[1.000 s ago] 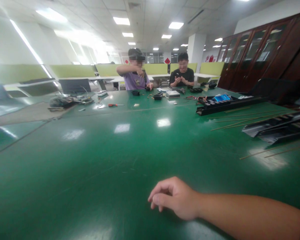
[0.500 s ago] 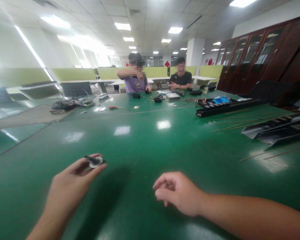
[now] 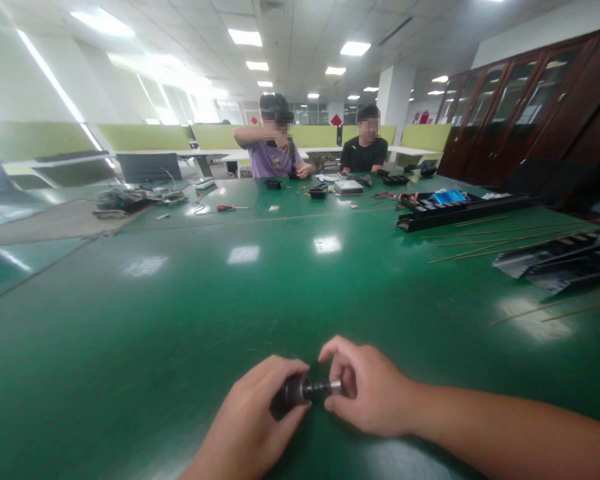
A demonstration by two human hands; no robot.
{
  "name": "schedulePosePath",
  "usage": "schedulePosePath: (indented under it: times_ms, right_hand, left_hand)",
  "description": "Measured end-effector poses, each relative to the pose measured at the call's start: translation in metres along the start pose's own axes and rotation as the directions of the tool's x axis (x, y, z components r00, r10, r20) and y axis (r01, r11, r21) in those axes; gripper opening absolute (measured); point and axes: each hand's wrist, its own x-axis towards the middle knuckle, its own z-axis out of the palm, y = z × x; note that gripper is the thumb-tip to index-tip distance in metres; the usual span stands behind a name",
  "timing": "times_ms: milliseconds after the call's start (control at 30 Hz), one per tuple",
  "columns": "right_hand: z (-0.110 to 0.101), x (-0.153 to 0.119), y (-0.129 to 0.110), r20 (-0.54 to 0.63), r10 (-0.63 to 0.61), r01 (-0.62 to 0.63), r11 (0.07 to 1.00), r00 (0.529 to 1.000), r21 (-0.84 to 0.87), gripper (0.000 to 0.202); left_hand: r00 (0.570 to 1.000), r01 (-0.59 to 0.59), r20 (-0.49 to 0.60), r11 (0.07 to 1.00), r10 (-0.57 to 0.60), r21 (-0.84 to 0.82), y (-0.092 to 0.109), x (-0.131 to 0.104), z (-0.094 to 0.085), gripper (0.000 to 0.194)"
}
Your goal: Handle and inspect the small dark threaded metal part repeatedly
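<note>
My left hand (image 3: 260, 407) is closed around a dark cylindrical part (image 3: 295, 390), just above the green tabletop. From its end a thinner ridged shaft with a bright silver tip points to the right. My right hand (image 3: 367, 387) is curled around the space at that tip, thumb and forefinger apart. Whether any right finger touches the tip, I cannot tell. The back end of the part is hidden in my left palm.
Across the green table (image 3: 205, 287) sit two people, one in a purple shirt (image 3: 273, 160), one in black (image 3: 364, 155). An orange-handled screwdriver (image 3: 227, 208) lies at the far left. Black channels (image 3: 460, 212) and thin rods (image 3: 480, 248) lie right. Tangled parts (image 3: 130, 198) are far left.
My left hand has moved right and closer to me with the part, turning its shaft toward my right hand. The right hand has moved slightly right, now around the tip.
</note>
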Motion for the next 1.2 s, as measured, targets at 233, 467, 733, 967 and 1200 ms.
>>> schedulePosePath:
  times_ms: [233, 467, 733, 967, 1200]
  right_hand:
    - [-0.002, -0.002, -0.005, 0.03, -0.009, 0.011, 0.997, 1.0, -0.077, 0.036]
    - [-0.001, -0.002, -0.005, 0.032, -0.013, 0.015, 0.998, 0.999, -0.061, 0.033]
    - [0.0, -0.002, -0.004, 0.008, -0.022, 0.021, 0.997, 1.0, 0.08, 0.029]
    - [0.002, -0.002, -0.001, -0.014, -0.042, 0.044, 0.992, 0.999, 0.117, 0.028]
    - [0.001, -0.001, -0.003, -0.062, -0.145, 0.144, 0.989, 0.987, -0.018, 0.014]
  left_hand:
    - [0.999, -0.027, 0.037, 0.994, 0.031, -0.105, 0.002, 0.005, -0.004, 0.021]
    - [0.996, -0.068, 0.055, 0.993, 0.073, -0.091, -0.001, 0.0, -0.003, 0.035]
    - [0.999, -0.041, 0.008, 0.999, 0.041, 0.002, -0.008, -0.006, 0.004, 0.046]
    - [0.999, -0.04, 0.008, 0.999, 0.04, -0.013, -0.006, -0.005, 0.004, 0.045]
    - [0.999, -0.045, -0.004, 0.999, 0.045, -0.01, -0.006, -0.004, 0.005, 0.047]
